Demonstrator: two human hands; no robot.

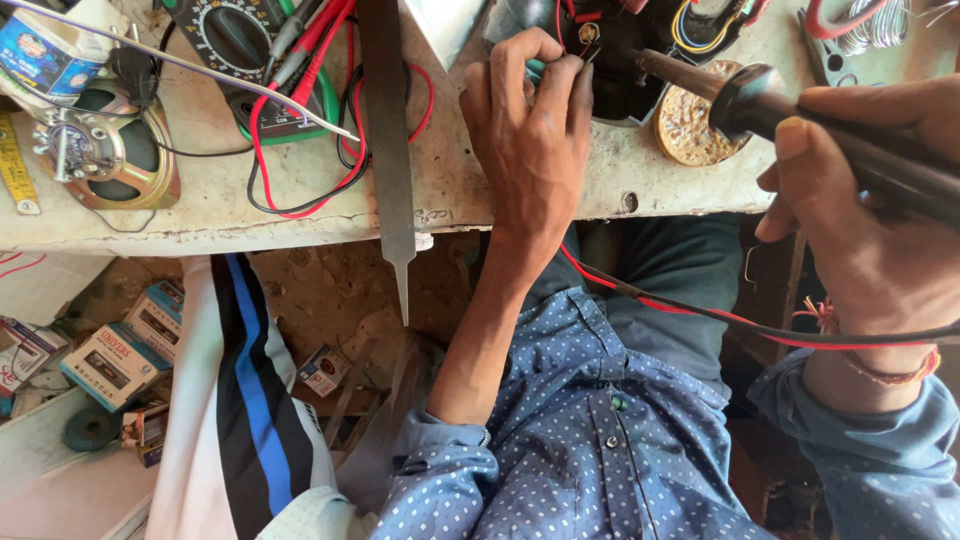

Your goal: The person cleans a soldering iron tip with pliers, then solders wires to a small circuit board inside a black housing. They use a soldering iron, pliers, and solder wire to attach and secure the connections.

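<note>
My right hand (875, 225) grips the black handle of a soldering iron (760, 100); its metal tip points left toward a black device with coloured wires (620, 40) at the top edge of the bench. My left hand (530, 130) rests on the bench edge, fingers curled and pinching something small at that device; what it pinches is hidden by the fingers. A red-and-black cable (700, 312) runs from the iron across my lap.
A long metal file (388, 150) overhangs the worn bench (300, 215). A multimeter with red and black leads (250, 60) and a bare loudspeaker (105, 150) lie left. A round golden tin (685, 130) sits by the iron. Small boxes (115, 360) lie on the floor.
</note>
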